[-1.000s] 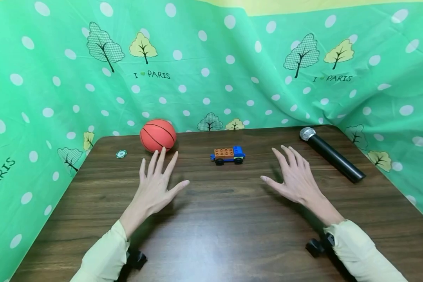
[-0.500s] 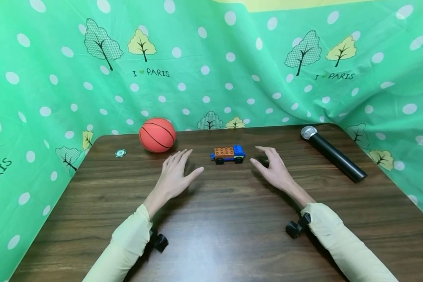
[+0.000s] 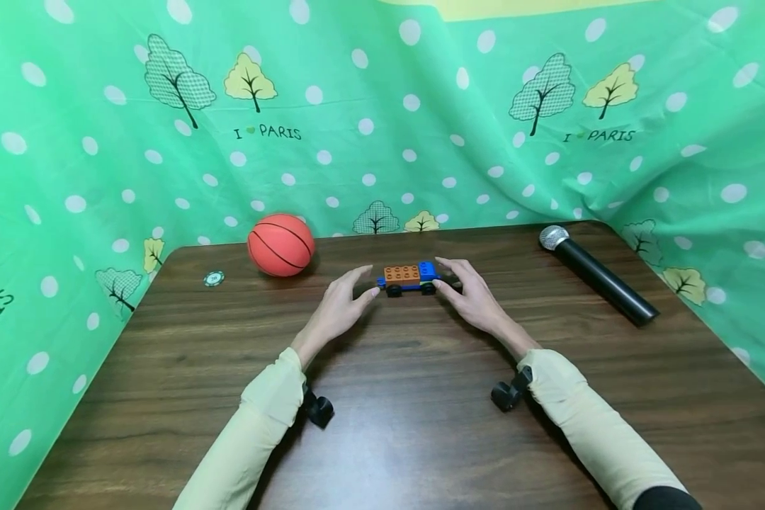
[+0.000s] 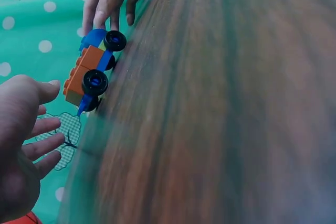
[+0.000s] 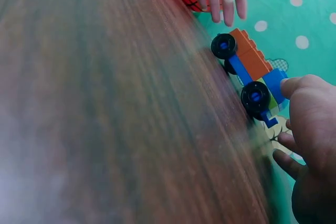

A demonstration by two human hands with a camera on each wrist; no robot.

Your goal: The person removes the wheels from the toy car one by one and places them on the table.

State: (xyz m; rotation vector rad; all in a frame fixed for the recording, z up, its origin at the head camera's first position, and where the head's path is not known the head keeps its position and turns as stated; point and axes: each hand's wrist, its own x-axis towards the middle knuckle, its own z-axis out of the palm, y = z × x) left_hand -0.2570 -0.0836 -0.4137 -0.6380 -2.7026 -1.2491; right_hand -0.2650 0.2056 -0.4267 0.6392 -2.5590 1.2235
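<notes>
A toy brick truck [image 3: 403, 276] with an orange studded bed, a blue cab and black wheels stands on the dark wood table [image 3: 408, 425]. My left hand [image 3: 339, 306] is beside its rear end, thumb and fingers spread apart with a gap to the truck in the left wrist view. At the other end, my right hand [image 3: 478, 299] has its thumb tip right at the blue cab [image 5: 275, 82], the fingers reaching loosely past the front. Neither hand grips the truck.
Behind the left hand sits a red basketball [image 3: 282, 245], with a small poker chip [image 3: 214, 278] to its left. A black microphone [image 3: 602, 278] with a silver head lies at the right. A green dotted cloth [image 3: 331, 106] hangs along the table's back edge.
Both hands have moved inward from the sides to the two ends of the truck, the left going right and the right going left. The truck has stayed in place.
</notes>
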